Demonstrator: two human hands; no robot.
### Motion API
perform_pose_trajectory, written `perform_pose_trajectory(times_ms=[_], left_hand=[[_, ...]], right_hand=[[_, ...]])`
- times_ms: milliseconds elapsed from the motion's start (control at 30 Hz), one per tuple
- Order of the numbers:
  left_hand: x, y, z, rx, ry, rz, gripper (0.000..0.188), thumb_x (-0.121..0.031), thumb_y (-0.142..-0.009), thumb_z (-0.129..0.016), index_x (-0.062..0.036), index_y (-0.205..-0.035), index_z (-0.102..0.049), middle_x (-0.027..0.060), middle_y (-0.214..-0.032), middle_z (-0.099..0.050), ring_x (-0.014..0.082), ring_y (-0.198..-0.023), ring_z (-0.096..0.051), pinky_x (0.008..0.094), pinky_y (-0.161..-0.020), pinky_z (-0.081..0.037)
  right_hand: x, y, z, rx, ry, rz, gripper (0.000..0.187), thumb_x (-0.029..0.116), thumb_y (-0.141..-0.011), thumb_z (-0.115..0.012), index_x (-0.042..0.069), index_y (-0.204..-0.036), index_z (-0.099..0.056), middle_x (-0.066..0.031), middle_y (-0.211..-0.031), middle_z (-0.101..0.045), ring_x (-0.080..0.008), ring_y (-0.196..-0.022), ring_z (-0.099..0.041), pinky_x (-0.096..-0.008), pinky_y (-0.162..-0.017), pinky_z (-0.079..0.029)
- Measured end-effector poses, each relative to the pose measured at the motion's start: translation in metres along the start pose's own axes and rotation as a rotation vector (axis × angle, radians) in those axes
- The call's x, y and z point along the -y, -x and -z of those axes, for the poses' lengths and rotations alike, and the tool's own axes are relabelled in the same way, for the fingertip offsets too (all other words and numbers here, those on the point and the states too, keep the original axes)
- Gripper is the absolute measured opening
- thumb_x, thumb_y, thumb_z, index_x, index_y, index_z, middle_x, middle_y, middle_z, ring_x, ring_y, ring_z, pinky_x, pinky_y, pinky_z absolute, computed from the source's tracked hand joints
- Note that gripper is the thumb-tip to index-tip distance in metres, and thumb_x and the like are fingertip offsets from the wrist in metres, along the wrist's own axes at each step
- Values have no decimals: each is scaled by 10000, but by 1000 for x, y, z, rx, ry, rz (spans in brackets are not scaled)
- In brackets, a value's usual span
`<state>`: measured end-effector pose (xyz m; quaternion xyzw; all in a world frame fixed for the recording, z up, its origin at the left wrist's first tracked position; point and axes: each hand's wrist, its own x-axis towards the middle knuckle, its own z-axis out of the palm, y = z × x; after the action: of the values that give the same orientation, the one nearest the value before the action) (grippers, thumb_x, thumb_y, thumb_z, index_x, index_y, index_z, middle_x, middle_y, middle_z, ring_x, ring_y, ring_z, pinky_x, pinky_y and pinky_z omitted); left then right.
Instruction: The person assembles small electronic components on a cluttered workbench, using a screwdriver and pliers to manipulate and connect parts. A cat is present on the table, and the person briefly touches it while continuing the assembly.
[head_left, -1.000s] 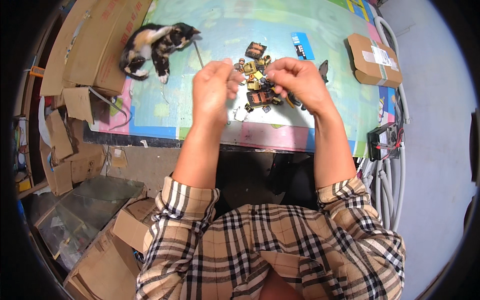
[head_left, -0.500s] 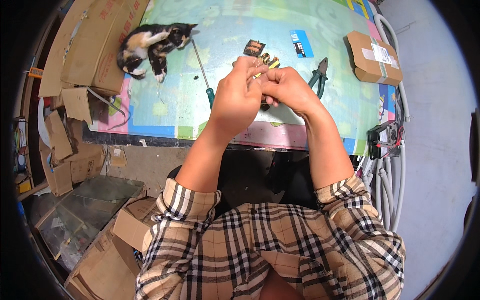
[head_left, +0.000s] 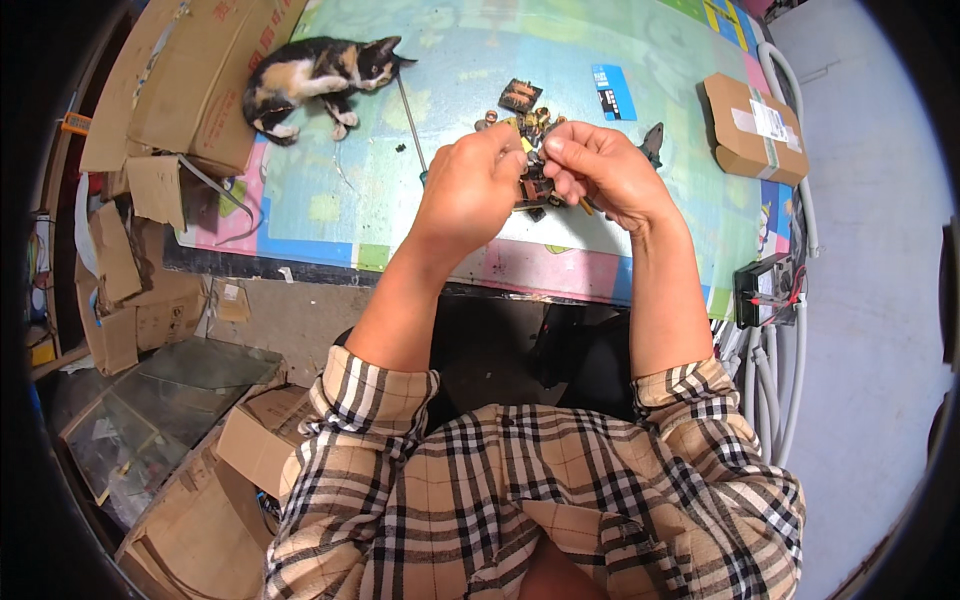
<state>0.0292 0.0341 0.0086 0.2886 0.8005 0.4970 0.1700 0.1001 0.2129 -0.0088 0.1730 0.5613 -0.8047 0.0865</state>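
Over the table, my left hand is closed, its thumb and fingertips together beside a cluster of electronic parts with copper coils and yellow pieces. My right hand is pinched at the right side of the cluster. Whatever either hand's fingertips hold is too small to make out. Both hands cover part of the cluster. A dark square part with copper-coloured strips lies just beyond it. Left of my left hand is a screwdriver, its green handle mostly hidden. The dark jaws of some pliers show behind my right hand.
A calico cat lies at the table's far left, beside a big cardboard box. A blue card and a small cardboard box lie far right. A black meter with leads sits at the right edge, near grey pipes.
My hands have moved apart a little, uncovering more of the electronic parts between them. My right hand now hides the pliers' handles. The cat has lowered its raised leg.
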Motion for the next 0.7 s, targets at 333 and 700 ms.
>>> perform_pose_trajectory(times_ms=[333,700], left_hand=[[6,-3,-7,-77,300,151,132,-69,-914,-555,47,-964,-591,44,-757,-618,72,-706,-538,231,-635,-431],[1,-5,-16,-57,776,275,325,-33,-860,-628,90,-1135,-507,123,-905,-655,149,-852,-605,274,-791,-468]], right_hand=[[-2,-4,-2,3,-89,29,168,131,-934,-589,-34,-966,-593,-72,-837,-652,-114,-644,-632,-204,-574,-527],[-5,-2,-26,-145,218,135,156,93,-867,-658,-4,-875,-536,-63,-691,-624,-109,-586,-622,-221,-497,-486]])
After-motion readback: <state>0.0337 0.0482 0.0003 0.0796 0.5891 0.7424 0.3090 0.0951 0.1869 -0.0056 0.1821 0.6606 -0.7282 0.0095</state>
